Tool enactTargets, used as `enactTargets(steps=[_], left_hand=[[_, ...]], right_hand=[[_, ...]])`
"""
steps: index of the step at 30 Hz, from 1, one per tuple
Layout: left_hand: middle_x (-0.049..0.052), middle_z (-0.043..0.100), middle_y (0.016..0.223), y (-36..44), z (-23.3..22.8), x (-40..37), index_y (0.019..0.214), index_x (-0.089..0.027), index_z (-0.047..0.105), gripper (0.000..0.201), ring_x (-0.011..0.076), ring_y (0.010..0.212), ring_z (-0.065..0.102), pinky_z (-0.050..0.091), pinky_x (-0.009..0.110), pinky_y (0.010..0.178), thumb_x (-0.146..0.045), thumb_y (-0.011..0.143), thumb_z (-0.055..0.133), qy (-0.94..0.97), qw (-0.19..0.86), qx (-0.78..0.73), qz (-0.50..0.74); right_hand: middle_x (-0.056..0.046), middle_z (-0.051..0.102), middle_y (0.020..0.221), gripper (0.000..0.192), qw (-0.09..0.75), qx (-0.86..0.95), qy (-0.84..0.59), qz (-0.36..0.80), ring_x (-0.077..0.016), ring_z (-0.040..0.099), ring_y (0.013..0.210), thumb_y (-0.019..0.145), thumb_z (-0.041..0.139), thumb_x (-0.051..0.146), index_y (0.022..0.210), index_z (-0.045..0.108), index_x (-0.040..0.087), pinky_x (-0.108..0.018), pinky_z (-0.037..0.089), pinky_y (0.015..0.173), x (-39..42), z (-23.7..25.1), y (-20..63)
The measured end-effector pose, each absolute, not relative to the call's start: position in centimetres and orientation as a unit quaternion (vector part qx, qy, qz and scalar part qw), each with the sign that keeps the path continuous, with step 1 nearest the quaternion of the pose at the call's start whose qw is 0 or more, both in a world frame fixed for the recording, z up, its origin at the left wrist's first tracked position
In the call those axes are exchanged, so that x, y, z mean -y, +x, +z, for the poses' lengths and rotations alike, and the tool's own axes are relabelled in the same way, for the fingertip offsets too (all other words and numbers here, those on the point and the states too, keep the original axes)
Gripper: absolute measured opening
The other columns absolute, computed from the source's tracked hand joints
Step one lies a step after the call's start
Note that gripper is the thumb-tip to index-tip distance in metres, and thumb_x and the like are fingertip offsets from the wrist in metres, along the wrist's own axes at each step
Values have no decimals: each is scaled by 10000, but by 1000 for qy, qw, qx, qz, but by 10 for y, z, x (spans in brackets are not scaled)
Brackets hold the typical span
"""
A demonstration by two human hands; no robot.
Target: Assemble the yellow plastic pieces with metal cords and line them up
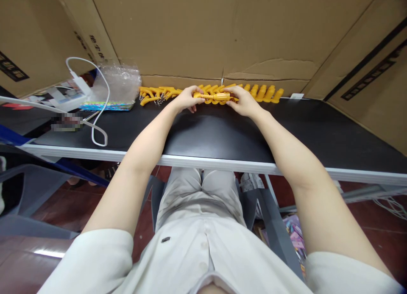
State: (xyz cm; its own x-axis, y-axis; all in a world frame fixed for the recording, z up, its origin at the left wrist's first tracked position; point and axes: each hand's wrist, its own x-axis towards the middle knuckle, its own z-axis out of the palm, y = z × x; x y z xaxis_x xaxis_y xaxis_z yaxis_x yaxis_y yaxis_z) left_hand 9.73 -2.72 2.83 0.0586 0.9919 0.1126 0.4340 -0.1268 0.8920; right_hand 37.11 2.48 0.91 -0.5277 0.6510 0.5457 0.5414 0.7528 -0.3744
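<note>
Both hands are working at the far edge of the black counter [222,133]; left hand [187,99] and right hand [243,101] are each pinching an end of one yellow plastic piece [216,96], lying level just in front of the row of yellow pieces [263,93] along the cardboard wall [197,31]; clear bag [119,83] and white cable [101,116] are sitting to the left, well apart; near half of the counter is lying bare toward its white front edge.
</note>
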Motion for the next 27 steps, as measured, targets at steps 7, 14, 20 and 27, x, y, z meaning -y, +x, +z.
enactTargets(steps=[7,14,20,27], left_hand=[[-7,571,725,83,17,14,897,-234,692,313,294,932,737,598,449,1036,-131,642,842,708,252,-548,367],[27,633,842,83,19,12,926,-229,728,311,343,1125,687,502,436,1163,-127,633,735,745,102,-572,328],[34,654,866,88,22,17,913,-226,701,258,331,1120,678,491,436,1153,-119,679,727,737,108,-561,362],[57,688,934,92,23,19,910,-228,683,302,379,1232,656,446,496,1218,-79,653,738,726,131,-559,379]], right_hand=[[-178,679,1506,612,345,860,-351,136,-382,672,1400,894,838,411,1464,715,222,-624,506,1251,-24,6,366],[-184,726,1392,659,361,832,-367,205,-353,746,1266,872,894,603,1374,698,224,-579,595,1152,-22,5,360],[-117,781,1038,552,382,776,-412,287,-325,819,1029,954,796,694,1201,672,216,-588,629,1071,-22,4,357],[-45,770,972,541,373,756,-401,359,-260,822,963,840,970,416,1203,616,229,-505,685,975,-12,10,361]])
